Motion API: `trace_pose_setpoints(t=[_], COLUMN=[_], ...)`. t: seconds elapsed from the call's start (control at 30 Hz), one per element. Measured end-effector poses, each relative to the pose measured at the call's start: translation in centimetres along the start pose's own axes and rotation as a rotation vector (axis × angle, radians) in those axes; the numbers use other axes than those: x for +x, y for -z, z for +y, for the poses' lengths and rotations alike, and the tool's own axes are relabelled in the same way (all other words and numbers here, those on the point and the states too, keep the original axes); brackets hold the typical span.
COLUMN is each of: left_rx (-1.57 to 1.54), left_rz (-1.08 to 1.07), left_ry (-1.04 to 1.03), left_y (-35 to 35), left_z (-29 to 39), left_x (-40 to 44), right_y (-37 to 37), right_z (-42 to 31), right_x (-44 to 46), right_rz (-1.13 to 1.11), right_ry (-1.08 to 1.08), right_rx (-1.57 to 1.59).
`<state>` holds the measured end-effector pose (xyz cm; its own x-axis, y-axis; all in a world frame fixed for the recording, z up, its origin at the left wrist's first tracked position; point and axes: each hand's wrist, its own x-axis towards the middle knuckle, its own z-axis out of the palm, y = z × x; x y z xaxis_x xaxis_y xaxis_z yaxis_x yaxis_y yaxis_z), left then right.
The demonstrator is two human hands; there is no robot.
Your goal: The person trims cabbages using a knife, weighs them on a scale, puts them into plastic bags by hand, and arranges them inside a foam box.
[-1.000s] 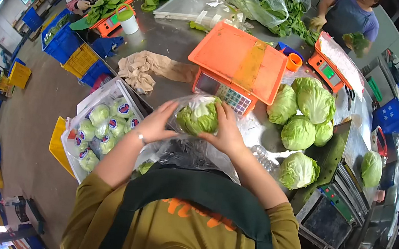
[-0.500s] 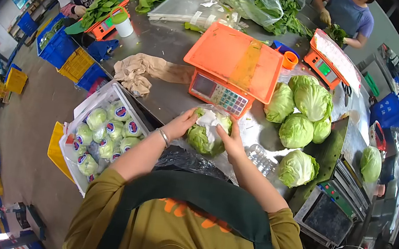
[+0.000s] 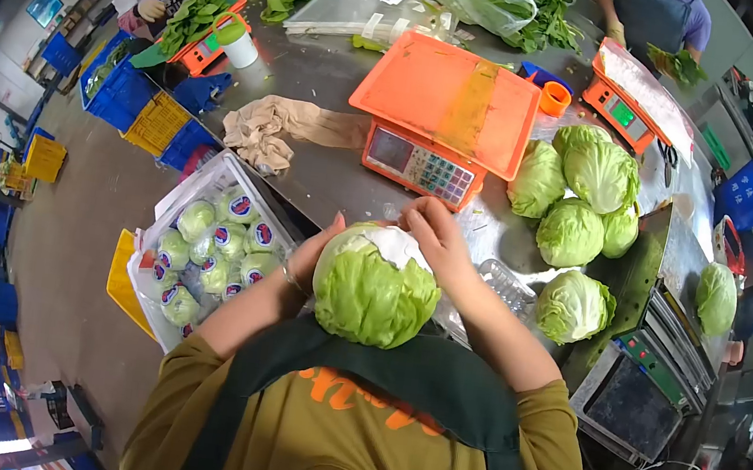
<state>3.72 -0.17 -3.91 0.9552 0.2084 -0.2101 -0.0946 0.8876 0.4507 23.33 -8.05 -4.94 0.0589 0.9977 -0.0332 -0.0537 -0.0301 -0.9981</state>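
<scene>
A green lettuce head [image 3: 374, 296] is close to my chest, large in view, with a white patch on its top. Against its left side lies my left hand [image 3: 312, 251], mostly hidden behind the leaves. My right hand [image 3: 433, 233] is at the upper right of the lettuce, fingers bent together over its far edge; what the fingertips hold is too small to make out. Beyond my hands stands an orange scale [image 3: 449, 103] with a bare tray. Several lettuces [image 3: 570, 232] lie to the right of it.
At the left, a white crate [image 3: 155, 278] holds several wrapped, labelled lettuces. A beige cloth [image 3: 267, 132], plastic bags [image 3: 347, 13] and leafy greens lie on the table [image 3: 310, 166]. Two people handle greens across it. Metal equipment [image 3: 634, 398] stands at the right.
The lettuce has come up and toward my chest, looking larger. My right hand has shifted to its far edge, and my left hand is now mostly hidden behind it.
</scene>
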Motion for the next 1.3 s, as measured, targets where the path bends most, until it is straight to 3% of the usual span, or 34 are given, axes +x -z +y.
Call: trace_pose_setpoints(t=[0.03,0.13,0.27,0.3,0.4,0.53,0.57,0.67,0.73,0.8,0.87,0.9,1.0,1.13,1.17,1.27,1.3], left_rx=[0.046,0.186,0.348,0.387,0.441,0.419,0.450,0.508,0.517,0.562,0.631,0.620,0.604,0.563,0.537,0.524,0.534], left_rz=[0.117,0.136,-0.011,0.121,0.149,0.125,0.124,0.118,0.178,0.240,0.305,0.296,0.282,0.327,0.337,0.366,0.376], left_ry=[0.010,-0.026,-0.065,-0.049,-0.057,-0.147,-0.167,-0.245,-0.272,-0.308,-0.362,-0.366,-0.367,-0.356,-0.351,-0.335,-0.343], left_y=[0.9,2.4,7.4,5.9,6.8,7.0,7.2,7.0,6.8,6.5,6.3,6.5,7.2,7.6,7.8,8.7,8.7], left_z=[0.0,0.9,2.4,2.3,1.4,1.3,1.3,1.5,1.3,1.2,1.0,1.0,0.9,0.7,0.6,0.5,0.4], left_x=[0.0,0.7,1.3,0.3,-0.7,-1.7,-1.9,-2.7,-3.4,-4.0,-4.3,-4.4,-4.4,-4.6,-4.6,-4.9,-4.9], right_y=[0.5,0.1,-1.9,-2.5,-2.3,-1.2,-0.9,-1.0,-0.8,-1.1,-1.5,-2.5,-2.2,-1.1,-0.6,1.2,2.0], right_z=[-1.4,-3.2,-3.9,-3.5,-2.6,-0.4,-0.2,1.6,0.1,-0.8,-1.0,-1.4,1.3,0.7,0.2,0.7,1.4], right_x=[-0.2,-1.0,-1.7,-2.0,-2.7,-2.1,-2.8,-1.8,-0.3,-0.1,-1.3,-1.6,-0.4,0.4,1.0,0.3,0.1], right_rz=[0.057,-0.097,-0.216,-0.228,-0.233,-0.188,-0.112,0.285,0.521,0.467,0.145,-0.041,-0.117,0.257,0.260,0.348,0.246], right_ry=[-0.029,0.328,0.411,0.434,0.448,0.524,0.239,0.137,0.361,0.451,0.410,0.266,0.347,0.315,0.426,0.152,-0.075], right_rx=[-0.306,-0.234,-0.640,-0.628,-0.665,-0.486,-0.381,0.230,-0.511,-0.845,-0.760,-0.500,-0.470,-0.312,-0.464,-1.091,-1.196])
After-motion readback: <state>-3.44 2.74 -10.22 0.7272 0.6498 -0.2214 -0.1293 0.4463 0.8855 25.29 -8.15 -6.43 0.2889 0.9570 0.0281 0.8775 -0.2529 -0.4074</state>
